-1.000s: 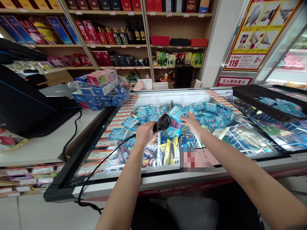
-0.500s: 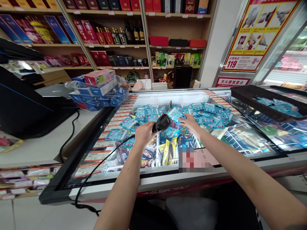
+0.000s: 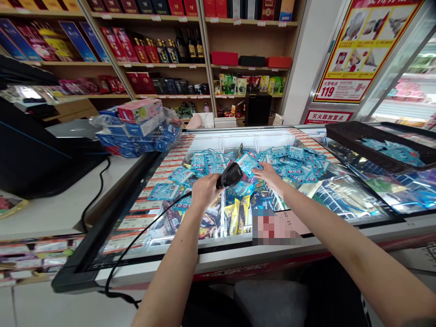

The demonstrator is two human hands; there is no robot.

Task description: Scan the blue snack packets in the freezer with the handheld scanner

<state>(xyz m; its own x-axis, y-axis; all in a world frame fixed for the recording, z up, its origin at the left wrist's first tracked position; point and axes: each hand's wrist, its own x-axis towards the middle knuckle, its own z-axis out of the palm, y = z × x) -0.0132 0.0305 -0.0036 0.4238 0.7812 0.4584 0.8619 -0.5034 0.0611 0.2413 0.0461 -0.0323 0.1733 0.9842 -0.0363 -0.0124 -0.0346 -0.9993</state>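
Note:
My left hand (image 3: 204, 190) is closed round the handle of a black barcode scanner (image 3: 231, 175), its cable trailing down to the left. Just right of the scanner's head, my right hand (image 3: 269, 175) pinches the edge of a blue packet (image 3: 247, 162). The scanner's front end is close to that packet. Many similar blue packets lie on the freezer's glass top, in a pile on the right (image 3: 296, 159) and a looser group on the left (image 3: 207, 161). Yellow wrapped ice creams (image 3: 238, 213) show inside the chest freezer below my hands.
A dark basket (image 3: 354, 152) holding more blue packets stands on the glass at right. Plastic-wrapped boxes (image 3: 141, 129) sit on the left counter beside a black terminal (image 3: 30, 145). A phone-like screen (image 3: 293, 220) lies at the freezer's front edge, partly blurred. Stocked shelves (image 3: 190, 66) stand behind.
The view has shifted very slightly. Both hands, the barcode scanner and the held packet stay in nearly the same place.

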